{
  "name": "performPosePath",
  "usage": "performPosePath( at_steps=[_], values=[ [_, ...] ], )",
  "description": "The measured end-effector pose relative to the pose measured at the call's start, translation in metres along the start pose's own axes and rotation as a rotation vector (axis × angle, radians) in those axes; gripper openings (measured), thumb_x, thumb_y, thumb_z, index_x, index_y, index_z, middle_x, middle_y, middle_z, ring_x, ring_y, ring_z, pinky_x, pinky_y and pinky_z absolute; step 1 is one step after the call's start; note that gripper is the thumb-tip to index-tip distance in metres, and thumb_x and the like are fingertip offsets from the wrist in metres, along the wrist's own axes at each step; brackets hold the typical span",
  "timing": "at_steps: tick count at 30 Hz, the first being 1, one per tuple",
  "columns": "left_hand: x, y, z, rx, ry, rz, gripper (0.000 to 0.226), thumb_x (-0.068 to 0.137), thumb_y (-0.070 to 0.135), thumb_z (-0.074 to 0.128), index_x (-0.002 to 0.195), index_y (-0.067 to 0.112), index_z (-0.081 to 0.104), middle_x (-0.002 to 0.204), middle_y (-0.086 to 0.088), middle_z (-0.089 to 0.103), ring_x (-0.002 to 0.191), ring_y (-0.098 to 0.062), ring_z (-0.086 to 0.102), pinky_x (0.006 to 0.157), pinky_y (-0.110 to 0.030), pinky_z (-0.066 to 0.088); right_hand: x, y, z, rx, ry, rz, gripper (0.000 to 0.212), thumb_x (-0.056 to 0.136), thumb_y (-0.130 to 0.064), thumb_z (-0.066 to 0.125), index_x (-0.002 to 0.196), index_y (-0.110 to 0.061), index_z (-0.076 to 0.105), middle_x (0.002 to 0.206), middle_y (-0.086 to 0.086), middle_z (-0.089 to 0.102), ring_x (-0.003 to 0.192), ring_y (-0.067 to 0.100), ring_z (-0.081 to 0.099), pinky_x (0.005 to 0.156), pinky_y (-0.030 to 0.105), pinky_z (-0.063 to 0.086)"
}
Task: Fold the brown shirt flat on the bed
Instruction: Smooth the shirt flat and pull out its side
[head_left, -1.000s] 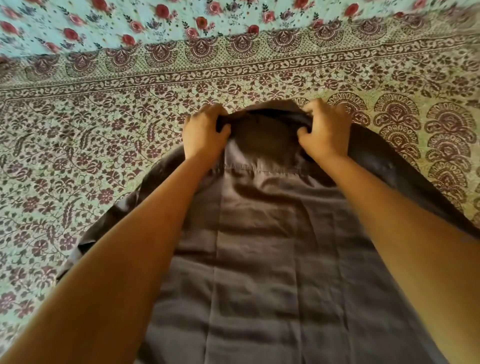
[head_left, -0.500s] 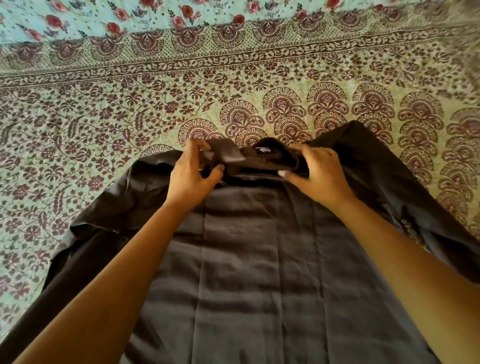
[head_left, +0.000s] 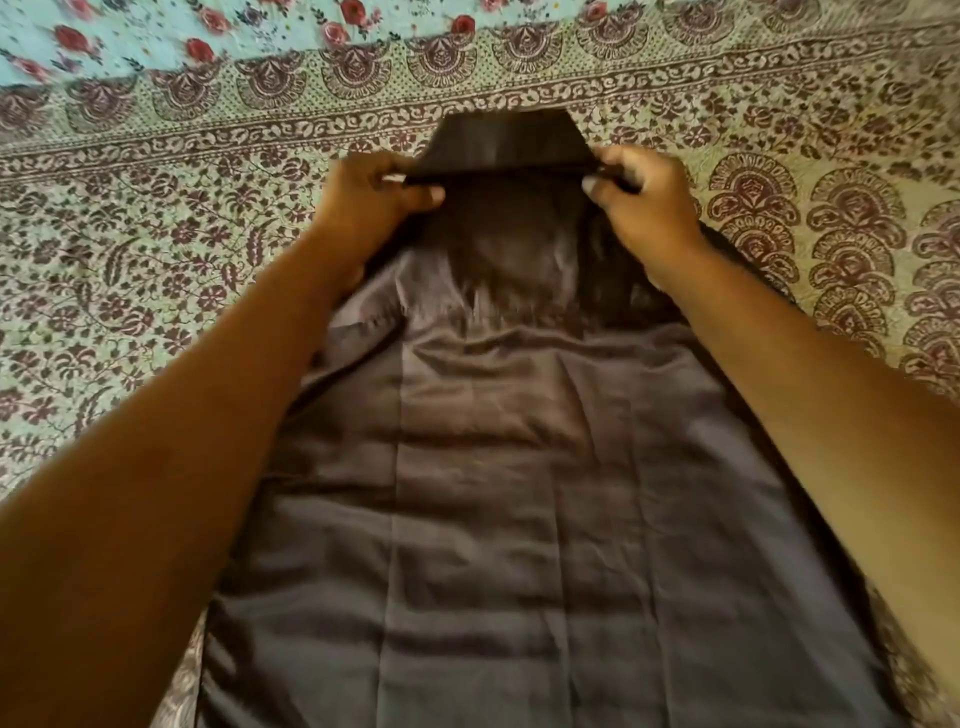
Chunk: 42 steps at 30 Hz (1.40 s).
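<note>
Brown cotton shirt (head_left: 519, 493) spread back-up on bed's floral-printed cloth cover (head_left: 156, 260). Left hand (head_left: 371, 200) and right hand (head_left: 641, 202): fingers pinched shut on dark collar (head_left: 506, 143) ends, collar upright.

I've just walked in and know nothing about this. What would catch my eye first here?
Two bare arms reach in from the bottom corners, the left hand and right hand each pinching an end of the collar of a brown shirt. The shirt fills the middle and bottom of the view, lying back-up and creased. Beneath it spreads a busy bedspread, maroon floral print on pale green, with red roses on blue along the top edge.
</note>
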<state>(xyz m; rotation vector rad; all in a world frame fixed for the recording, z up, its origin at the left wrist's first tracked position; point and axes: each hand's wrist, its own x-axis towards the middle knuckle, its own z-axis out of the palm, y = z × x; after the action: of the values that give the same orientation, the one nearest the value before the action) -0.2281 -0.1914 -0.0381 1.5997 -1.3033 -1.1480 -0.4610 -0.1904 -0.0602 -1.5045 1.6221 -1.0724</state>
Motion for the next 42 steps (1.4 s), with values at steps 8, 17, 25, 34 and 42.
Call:
performPosePath(
  at_steps=[8, 17, 25, 34, 42],
  values=[
    [0.063, -0.035, -0.009, 0.351, -0.062, -0.050, 0.006, 0.082, 0.013, 0.069, 0.078, 0.015, 0.065, 0.050, 0.015, 0.056, 0.041, 0.008, 0.047, 0.047, -0.004, 0.036, 0.039, 0.027, 0.022, -0.113, -0.107, 0.244, 0.024, 0.088, -0.031, 0.058, 0.071, -0.013, 0.060, 0.076, 0.007, 0.058, 0.068, 0.014, 0.049, 0.066, 0.024, 0.034],
    [0.066, -0.074, -0.001, 0.614, 0.067, 0.119, 0.019, 0.080, 0.037, 0.068, 0.076, 0.027, 0.052, 0.069, 0.003, 0.061, 0.065, -0.014, 0.057, 0.062, -0.026, 0.040, 0.052, 0.056, 0.032, -0.394, -0.083, 0.085, 0.024, 0.089, -0.031, 0.057, 0.096, -0.010, 0.066, 0.099, 0.010, 0.066, 0.095, 0.026, 0.058, 0.078, 0.031, 0.042],
    [0.038, -0.078, -0.003, 0.994, 0.306, 0.273, 0.046, 0.093, 0.057, 0.034, 0.104, 0.016, 0.053, 0.097, -0.019, 0.065, 0.092, -0.039, 0.058, 0.073, -0.039, 0.037, 0.017, 0.056, 0.042, -0.869, 0.225, -0.144, 0.038, 0.092, -0.038, 0.040, 0.121, -0.016, 0.050, 0.131, 0.009, 0.047, 0.125, 0.029, 0.036, 0.101, 0.041, 0.023],
    [0.013, -0.104, -0.050, 0.981, 0.183, 0.109, 0.042, 0.096, 0.047, 0.036, 0.107, 0.014, 0.060, 0.111, -0.017, 0.060, 0.111, -0.033, 0.048, 0.100, -0.049, 0.032, -0.064, 0.057, 0.087, -0.828, -0.205, -0.310, 0.068, 0.089, -0.054, 0.013, 0.145, -0.017, 0.025, 0.154, 0.009, 0.020, 0.142, 0.024, 0.018, 0.114, 0.043, 0.009],
    [0.028, -0.095, -0.060, 0.879, 0.094, 0.062, 0.032, 0.084, 0.050, 0.055, 0.096, 0.021, 0.058, 0.104, -0.010, 0.065, 0.100, -0.030, 0.058, 0.091, -0.045, 0.043, -0.064, 0.055, 0.088, -0.913, -0.227, -0.216, 0.071, 0.087, -0.057, 0.012, 0.146, -0.019, 0.024, 0.155, 0.010, 0.017, 0.143, 0.027, 0.014, 0.114, 0.048, 0.006]
  ],
)
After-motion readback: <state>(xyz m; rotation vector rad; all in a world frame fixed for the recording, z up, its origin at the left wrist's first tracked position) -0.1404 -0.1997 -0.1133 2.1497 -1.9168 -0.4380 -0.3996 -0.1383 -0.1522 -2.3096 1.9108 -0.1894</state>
